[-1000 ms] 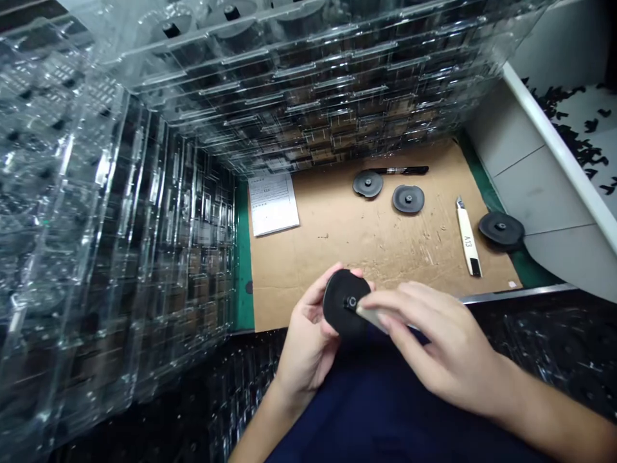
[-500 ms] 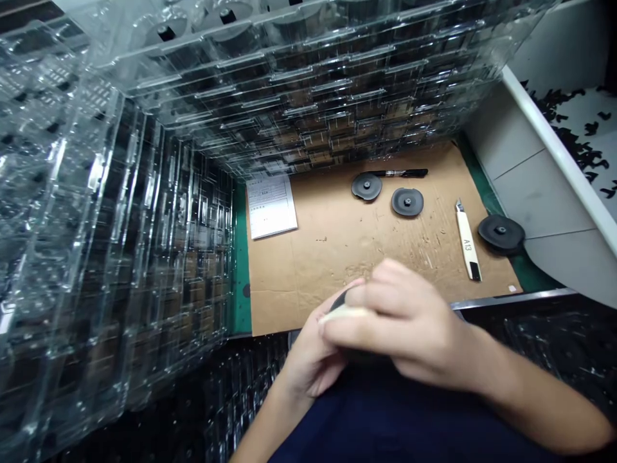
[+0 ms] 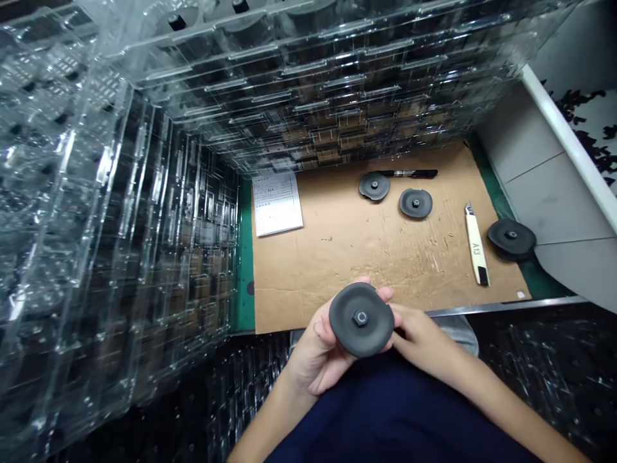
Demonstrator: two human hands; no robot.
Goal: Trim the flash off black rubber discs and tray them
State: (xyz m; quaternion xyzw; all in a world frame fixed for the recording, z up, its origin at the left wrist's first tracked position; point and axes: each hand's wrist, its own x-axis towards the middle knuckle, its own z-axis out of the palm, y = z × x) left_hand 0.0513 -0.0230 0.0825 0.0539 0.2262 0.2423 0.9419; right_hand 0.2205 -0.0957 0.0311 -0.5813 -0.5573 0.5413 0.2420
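Far left, we list a tall stack of clear trays. A second stack of the same kind runs across the back.

Worktop: green, showing as a strip right of the first stack.

Paper: white, printed, flat on the cardboard near its left end.

Left hand: grasping the black disc at its rim, thumb at the left side, fingertips showing at the top edge. We find this disc raised in front of the navy clothing and the cardboard's near edge, small hub facing up.

Second disc: black, on the cardboard towards the back.

Pen: black, its left end close by the second disc.

Third disc: just right of the second, apart from it.

Right hand: at the held disc's right edge, fingers partly hidden; we cannot tell whether they pinch anything.

Knife: cream, marked A13, blade pointing to the back.

Fourth disc: black, by the cardboard's right edge.

Far right, we note a grey wall.
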